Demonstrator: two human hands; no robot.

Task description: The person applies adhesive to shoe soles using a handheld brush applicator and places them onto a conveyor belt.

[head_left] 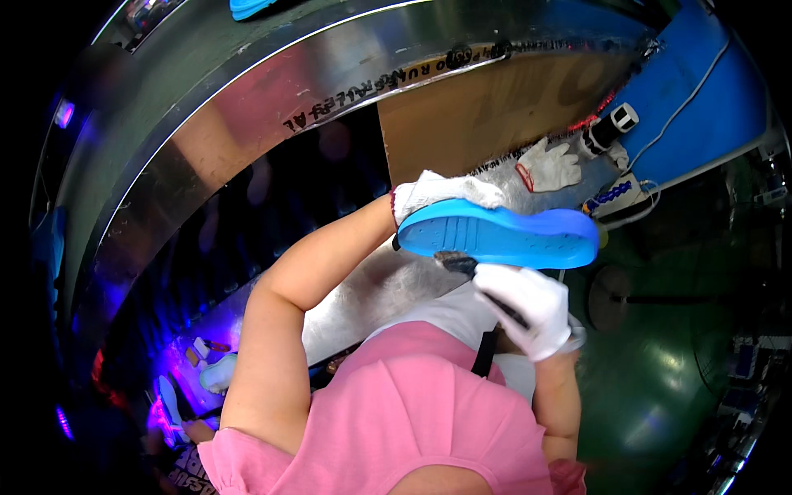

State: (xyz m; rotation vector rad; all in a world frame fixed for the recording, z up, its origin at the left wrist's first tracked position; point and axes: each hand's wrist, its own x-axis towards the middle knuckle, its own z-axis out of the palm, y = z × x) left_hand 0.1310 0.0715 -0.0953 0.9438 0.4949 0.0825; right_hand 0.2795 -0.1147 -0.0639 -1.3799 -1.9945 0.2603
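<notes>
My left hand (450,190), in a white knit glove with a dark red cuff, grips a bright blue shoe sole (503,235) from its far side. The sole is tilted so its ridged, dimpled face shows. Just below it, my right hand (528,305), also in a white glove, is closed around a dark-handled brush (454,262). The brush head is close to the sole's near edge; whether it touches, I cannot tell. Slight motion blur covers the right hand.
A metal bench (355,309) lies beneath my arms, bearing a loose white glove (549,165) and a black-and-white cylinder (610,130). Beyond are a brown cardboard sheet (470,115) and a conveyor with another blue sole (250,7). At lower left is another person's hand (198,430).
</notes>
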